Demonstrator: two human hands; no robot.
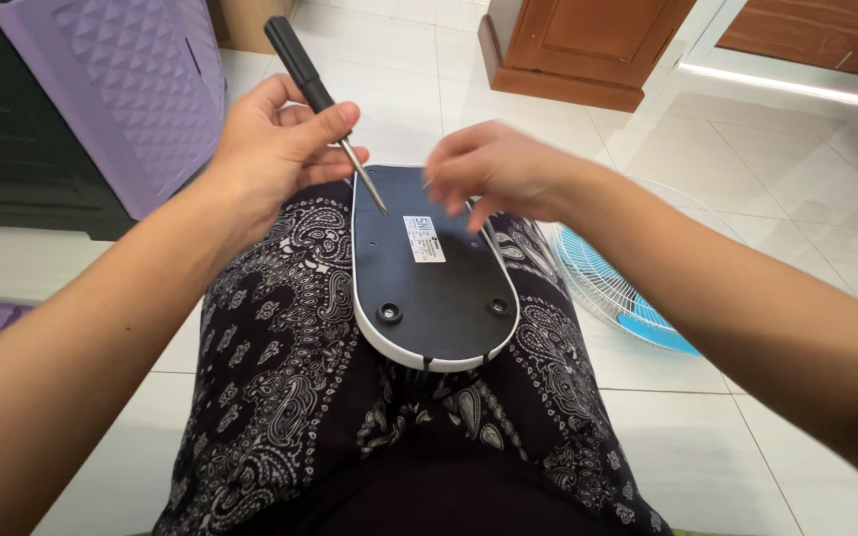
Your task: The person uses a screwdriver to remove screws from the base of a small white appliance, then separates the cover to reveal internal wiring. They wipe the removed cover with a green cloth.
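A: So, what is nearest?

B: The lap [280, 397], in black cloth with white swirls. A dark base [429, 268] with a white rim lies on it, flat side up.

A: What is on the base?

B: Two round feet near the close end and a white label [423, 239] in the middle.

A: What do the hands do?

B: The left hand [275, 149] is closed on a black screwdriver [325, 104]. The tip points down at the far left part of the base. The right hand [499, 169] has its fingers pinched together over the far part. If it holds a small thing, I cannot tell.

A: Is the base open yet?

B: No. The dark plate sits flat inside the rim, so I think the work is at the screw part, with more left to do.

A: Is there room to move?

B: Yes. The close end of the base hangs a bit over the gap between the legs. A fan grille [608, 288] lies on the floor [747, 169] to the right, near the knee. A purple basket [121, 79] stands to the left. Far off is a brown door [588, 45].
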